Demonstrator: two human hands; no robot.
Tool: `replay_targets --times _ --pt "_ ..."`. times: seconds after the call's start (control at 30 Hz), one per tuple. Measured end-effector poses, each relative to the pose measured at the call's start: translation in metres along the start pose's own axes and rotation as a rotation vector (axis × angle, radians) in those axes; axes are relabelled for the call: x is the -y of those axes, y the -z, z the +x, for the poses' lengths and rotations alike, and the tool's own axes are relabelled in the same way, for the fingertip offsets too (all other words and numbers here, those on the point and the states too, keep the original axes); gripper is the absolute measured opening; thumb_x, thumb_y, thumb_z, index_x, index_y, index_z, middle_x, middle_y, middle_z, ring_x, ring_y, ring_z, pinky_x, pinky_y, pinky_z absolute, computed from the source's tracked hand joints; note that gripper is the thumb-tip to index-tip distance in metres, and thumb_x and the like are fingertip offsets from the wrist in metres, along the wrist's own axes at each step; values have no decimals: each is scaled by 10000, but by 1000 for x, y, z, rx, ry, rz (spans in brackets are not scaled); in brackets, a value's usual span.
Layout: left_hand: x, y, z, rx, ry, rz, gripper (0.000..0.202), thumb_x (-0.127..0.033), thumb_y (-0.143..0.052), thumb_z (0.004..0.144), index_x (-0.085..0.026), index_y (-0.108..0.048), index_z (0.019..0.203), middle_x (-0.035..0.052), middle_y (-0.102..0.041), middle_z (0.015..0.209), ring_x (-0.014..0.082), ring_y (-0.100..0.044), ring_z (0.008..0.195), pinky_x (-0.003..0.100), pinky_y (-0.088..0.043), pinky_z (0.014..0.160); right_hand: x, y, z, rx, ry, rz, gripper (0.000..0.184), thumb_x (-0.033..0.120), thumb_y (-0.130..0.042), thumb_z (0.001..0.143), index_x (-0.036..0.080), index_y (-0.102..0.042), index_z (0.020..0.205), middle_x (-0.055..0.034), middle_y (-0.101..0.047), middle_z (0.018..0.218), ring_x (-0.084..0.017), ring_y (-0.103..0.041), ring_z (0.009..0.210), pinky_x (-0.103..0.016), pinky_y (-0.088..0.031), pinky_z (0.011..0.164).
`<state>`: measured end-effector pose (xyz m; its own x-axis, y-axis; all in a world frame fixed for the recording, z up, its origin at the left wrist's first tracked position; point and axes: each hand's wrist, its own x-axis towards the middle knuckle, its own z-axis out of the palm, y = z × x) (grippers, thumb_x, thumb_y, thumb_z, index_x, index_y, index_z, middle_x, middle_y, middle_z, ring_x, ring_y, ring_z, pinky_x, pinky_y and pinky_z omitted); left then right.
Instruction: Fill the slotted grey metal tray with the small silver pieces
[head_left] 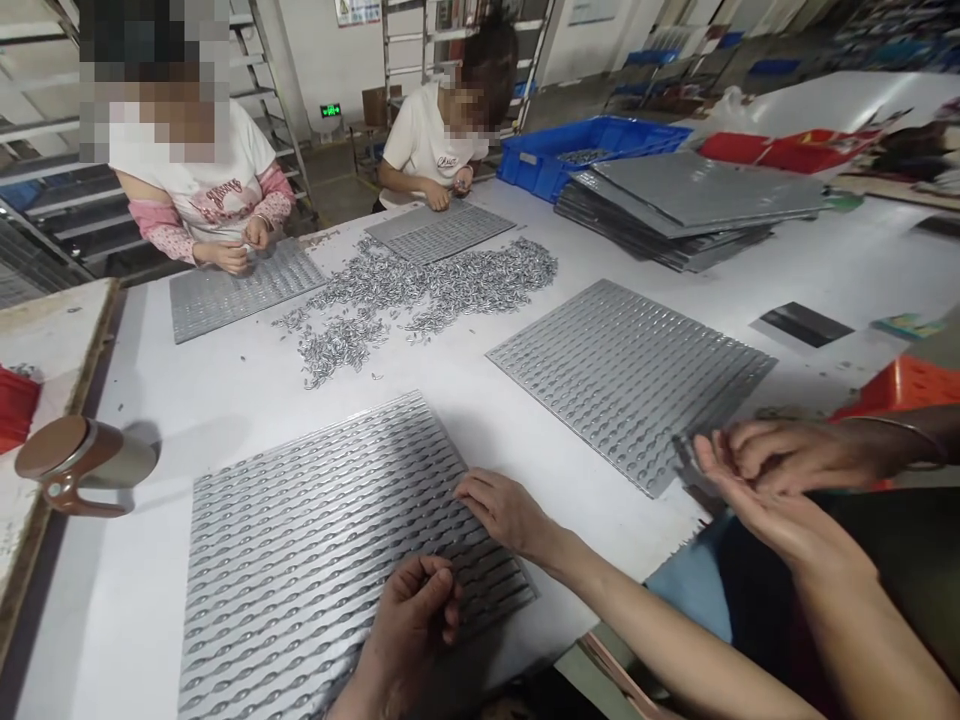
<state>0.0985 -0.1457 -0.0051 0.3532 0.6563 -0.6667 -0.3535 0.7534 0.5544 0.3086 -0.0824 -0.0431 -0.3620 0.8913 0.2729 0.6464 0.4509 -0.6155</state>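
Note:
A grey ridged tray (300, 500) with rows of small silver spindle-shaped pieces lies in front of me. My left hand (412, 620) is over its lower right part, fingers curled and thumb against the index finger. Whatever that pinch contains, if anything, is hidden. Farther up, my right hand (510, 510) touches the tray's right edge, its fingertips bent and pressed together. I cannot make out a piece in them. Beyond the tray, a loose heap of silver pieces (465, 285) spreads over the white table (442, 400).
Two people (195, 180) work across the table on similar trays. At right, a co-worker's hands (780, 470) are close to another filled tray (630, 380). A brown-lidded mug (112, 455) stands left. Stacked grey sheets (690, 200) and a blue crate (577, 150) are at the back.

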Motion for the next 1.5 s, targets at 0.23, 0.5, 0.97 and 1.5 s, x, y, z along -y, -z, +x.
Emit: replay_targets --times 0.23,0.5,0.97,1.5 --pt "3 1 3 5 15 -1 544 -479 -952 555 -154 -627 848 -2 -648 671 62 -469 493 195 -286 452 -6 -3 -5 -95 69 58 197 159 -481 1010 232 -663 995 -89 -686 952 -221 -663 903 -375 -598 804" --pt "2 0 2 6 29 0 510 -457 -949 570 -161 -633 841 -12 -633 669 64 -475 507 198 -290 467 -11 -3 -3 -116 127 135 244 121 -534 979 290 -696 1045 -85 -716 951 -214 -678 882 -377 -610 779" --pt "3 1 -1 -6 9 16 520 -484 -938 581 -169 -612 835 -12 -632 668 64 -460 487 205 -267 457 -5 -8 9 -10 150 -2 146 204 -557 992 196 -688 926 -52 -627 880 -182 -599 821 -312 -536 746" --pt "-5 0 0 -37 -20 -4 550 -493 -953 533 -157 -626 821 -7 -634 663 61 -451 481 205 -277 444 -1 3 13 77 96 52 112 202 -579 969 190 -689 947 -50 -653 901 -170 -617 802 -289 -507 711"
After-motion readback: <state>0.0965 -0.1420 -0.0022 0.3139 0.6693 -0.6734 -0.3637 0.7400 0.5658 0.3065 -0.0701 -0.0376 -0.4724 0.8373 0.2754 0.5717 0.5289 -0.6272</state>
